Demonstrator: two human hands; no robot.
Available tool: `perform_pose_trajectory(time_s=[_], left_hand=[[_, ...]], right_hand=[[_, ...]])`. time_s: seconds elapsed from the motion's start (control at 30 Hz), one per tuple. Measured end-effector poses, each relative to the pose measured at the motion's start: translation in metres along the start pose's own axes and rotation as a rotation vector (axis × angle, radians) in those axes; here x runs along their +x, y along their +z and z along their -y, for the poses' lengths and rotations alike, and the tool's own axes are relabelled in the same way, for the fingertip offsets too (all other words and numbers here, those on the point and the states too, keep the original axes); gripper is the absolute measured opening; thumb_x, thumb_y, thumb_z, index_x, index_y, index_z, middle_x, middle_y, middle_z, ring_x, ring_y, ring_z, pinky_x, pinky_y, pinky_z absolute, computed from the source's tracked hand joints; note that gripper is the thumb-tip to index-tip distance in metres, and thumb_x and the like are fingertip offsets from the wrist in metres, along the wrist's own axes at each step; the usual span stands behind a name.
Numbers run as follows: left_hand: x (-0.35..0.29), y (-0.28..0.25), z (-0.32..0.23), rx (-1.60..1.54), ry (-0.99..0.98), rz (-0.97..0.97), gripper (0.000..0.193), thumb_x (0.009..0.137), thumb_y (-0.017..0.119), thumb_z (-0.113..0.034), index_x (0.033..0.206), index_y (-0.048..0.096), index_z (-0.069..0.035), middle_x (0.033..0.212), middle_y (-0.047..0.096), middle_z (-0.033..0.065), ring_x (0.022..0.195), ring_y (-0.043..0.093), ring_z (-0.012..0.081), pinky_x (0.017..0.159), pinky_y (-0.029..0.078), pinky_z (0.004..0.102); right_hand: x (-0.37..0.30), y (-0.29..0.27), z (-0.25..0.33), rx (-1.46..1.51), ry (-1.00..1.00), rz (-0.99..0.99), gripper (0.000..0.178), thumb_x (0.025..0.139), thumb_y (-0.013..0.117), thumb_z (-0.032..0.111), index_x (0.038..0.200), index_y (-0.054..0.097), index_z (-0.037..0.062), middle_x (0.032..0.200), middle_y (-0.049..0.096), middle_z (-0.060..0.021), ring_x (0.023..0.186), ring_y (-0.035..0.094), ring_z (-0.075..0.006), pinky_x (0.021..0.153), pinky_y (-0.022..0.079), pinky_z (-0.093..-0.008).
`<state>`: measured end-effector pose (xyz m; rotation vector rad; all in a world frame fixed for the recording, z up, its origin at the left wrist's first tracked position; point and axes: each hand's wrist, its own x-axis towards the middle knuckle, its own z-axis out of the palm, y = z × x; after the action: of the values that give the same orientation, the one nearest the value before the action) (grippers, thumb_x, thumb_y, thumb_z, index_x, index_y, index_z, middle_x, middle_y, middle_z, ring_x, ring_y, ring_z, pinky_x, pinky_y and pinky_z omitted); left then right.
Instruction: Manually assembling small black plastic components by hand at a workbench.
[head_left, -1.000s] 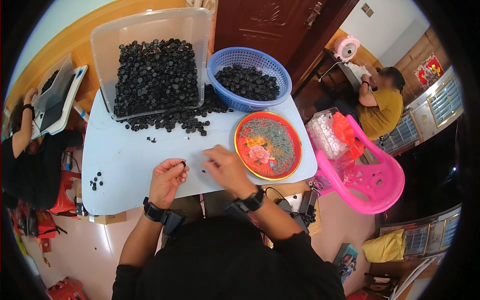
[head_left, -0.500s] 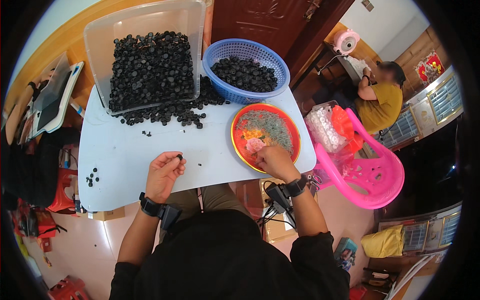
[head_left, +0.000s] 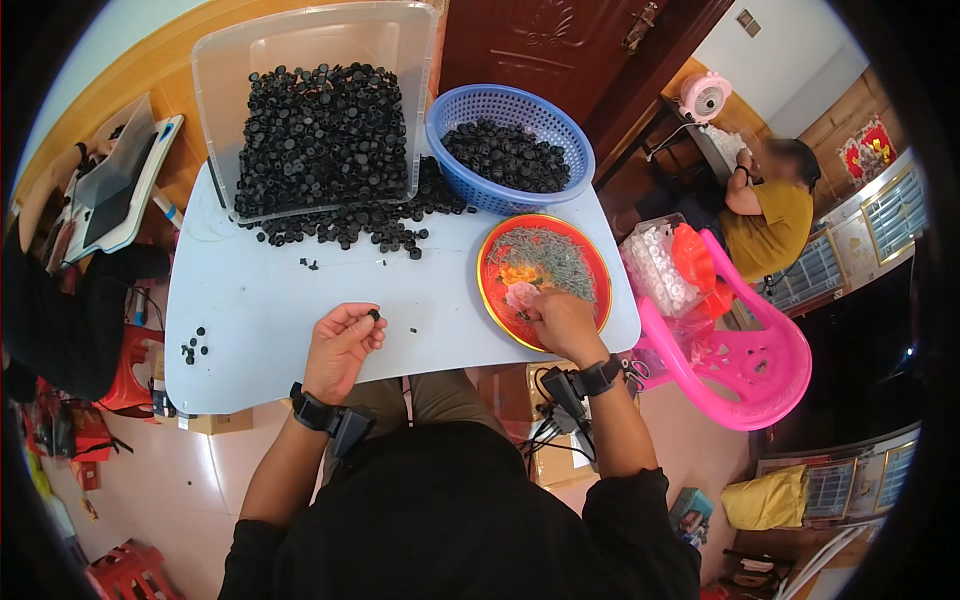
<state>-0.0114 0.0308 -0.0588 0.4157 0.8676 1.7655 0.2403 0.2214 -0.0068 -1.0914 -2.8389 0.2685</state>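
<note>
My left hand (head_left: 343,345) is over the near part of the pale table. Its thumb and fingertips pinch a small round black plastic cap (head_left: 374,314). Over the near edge of a red round plate (head_left: 492,305) with a yellow rim and a flower print, my right hand (head_left: 566,325) has its fingers drawn together, pointing down. What they grip, if anything, is hidden. Thin grey metal pins or screws (head_left: 560,253), too small to tell which, lie heaped in the plate. A tiny black piece (head_left: 413,330) rests between my hands.
A clear bin (head_left: 205,120) on its side spills black caps (head_left: 325,140) onto the table (head_left: 285,350). Beside it stands a blue basket (head_left: 480,195) of black parts. A pink chair (head_left: 690,395) is at the right. People (head_left: 765,215) work at both sides.
The whole view has shifted slightly, moving the table and containers rightward in it. My left hand still holds the cap, and my right hand remains at the plate.
</note>
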Motion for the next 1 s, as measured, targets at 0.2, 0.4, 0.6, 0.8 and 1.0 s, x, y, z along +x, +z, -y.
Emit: perform_pose_trajectory(time_s=[0.2, 0.4, 0.6, 0.8, 1.0], left_hand=[[-0.003, 0.0, -0.002, -0.003, 0.007, 0.012, 0.016, 0.085, 0.057, -0.003, 0.1, 0.058, 0.002, 0.086, 0.062, 0.0118, 0.073, 0.057, 0.0154, 0.066, 0.046, 0.0258], [-0.006, -0.003, -0.001, 0.055, 0.003, -0.01, 0.02, 0.085, 0.057, -0.003, 0.104, 0.057, 0.003, 0.089, 0.062, 0.0121, 0.075, 0.058, 0.0147, 0.068, 0.047, 0.0257], [-0.003, -0.003, 0.006, 0.026, 0.014, 0.057, 0.021, 0.086, 0.053, -0.001, 0.107, 0.057, 0.004, 0.092, 0.062, 0.0134, 0.076, 0.058, 0.0146, 0.068, 0.047, 0.0255], [-0.008, -0.006, 0.004, -0.002, 0.036, 0.056, 0.02, 0.086, 0.054, 0.0, 0.105, 0.058, 0.004, 0.091, 0.063, 0.0131, 0.076, 0.059, 0.0146, 0.068, 0.049, 0.0247], [-0.007, -0.006, 0.006, 0.018, 0.047, 0.039, 0.02, 0.086, 0.054, 0.001, 0.104, 0.059, 0.004, 0.089, 0.063, 0.011, 0.076, 0.06, 0.0142, 0.068, 0.049, 0.0244]], right_hand=[[0.002, -0.015, -0.001, 0.301, 0.098, -0.002, 0.005, 0.077, 0.06, 0.006, 0.078, 0.06, 0.001, 0.077, 0.061, -0.0152, 0.068, 0.061, -0.0279, 0.062, 0.048, -0.0363], [0.006, -0.006, 0.044, 1.293, 0.062, 0.031, 0.009, 0.079, 0.062, -0.001, 0.087, 0.059, -0.0019, 0.073, 0.061, -0.0053, 0.063, 0.058, -0.0109, 0.058, 0.048, -0.0226], [0.015, 0.029, 0.112, 1.621, 0.015, 0.173, 0.008, 0.082, 0.059, 0.0, 0.088, 0.06, -0.0037, 0.075, 0.062, -0.0087, 0.063, 0.058, -0.012, 0.058, 0.049, -0.0234], [0.029, 0.044, 0.139, 1.649, 0.007, 0.178, 0.007, 0.082, 0.06, 0.002, 0.087, 0.061, -0.0035, 0.072, 0.062, -0.0066, 0.059, 0.056, -0.009, 0.054, 0.047, -0.0208], [0.032, 0.047, 0.14, 1.613, 0.052, 0.164, 0.006, 0.082, 0.06, 0.002, 0.085, 0.061, -0.0032, 0.07, 0.062, -0.0066, 0.059, 0.056, -0.0087, 0.053, 0.048, -0.0209]])
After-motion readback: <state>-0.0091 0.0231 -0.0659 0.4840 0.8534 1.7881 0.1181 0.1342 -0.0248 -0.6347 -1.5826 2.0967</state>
